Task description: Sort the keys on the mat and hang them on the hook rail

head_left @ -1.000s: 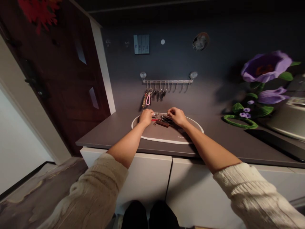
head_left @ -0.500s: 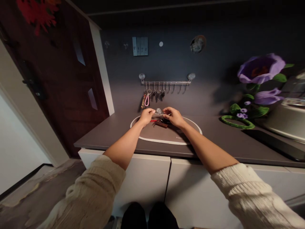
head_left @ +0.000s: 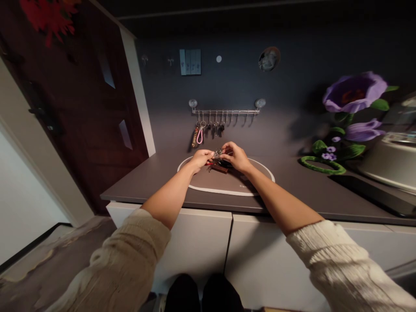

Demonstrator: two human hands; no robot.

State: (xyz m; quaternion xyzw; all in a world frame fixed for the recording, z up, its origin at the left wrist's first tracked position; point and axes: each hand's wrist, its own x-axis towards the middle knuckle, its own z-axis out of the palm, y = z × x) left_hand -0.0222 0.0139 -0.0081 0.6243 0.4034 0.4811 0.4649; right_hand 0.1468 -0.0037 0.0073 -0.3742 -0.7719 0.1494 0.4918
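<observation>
Above an oval mat (head_left: 224, 190) with a white rim, my left hand (head_left: 201, 159) pinches a small shiny bunch of keys (head_left: 218, 152) between thumb and fingers. On its other side, the thumb and fingertips of my right hand (head_left: 238, 157) close on the same keys; their exact shape is too small to make out. Just below the hands, a brown bar-shaped fob (head_left: 220, 169) lies on the mat. Close to it are a red piece (head_left: 209, 164) and dark items, partly hidden by my fingers.
On the wall hangs a clear hook rail (head_left: 226, 112) with several keys and a pink strap (head_left: 199, 136). To the right stand purple fabric flowers (head_left: 355, 95), a dark flat slab (head_left: 370, 195) and a pale rounded appliance (head_left: 394, 158). The counter's front edge (head_left: 182, 205) runs nearest me.
The shiny keys have turned and sit slightly lower between my hands. My right fingers have risen and closed in on them; my left hand has shifted slightly right.
</observation>
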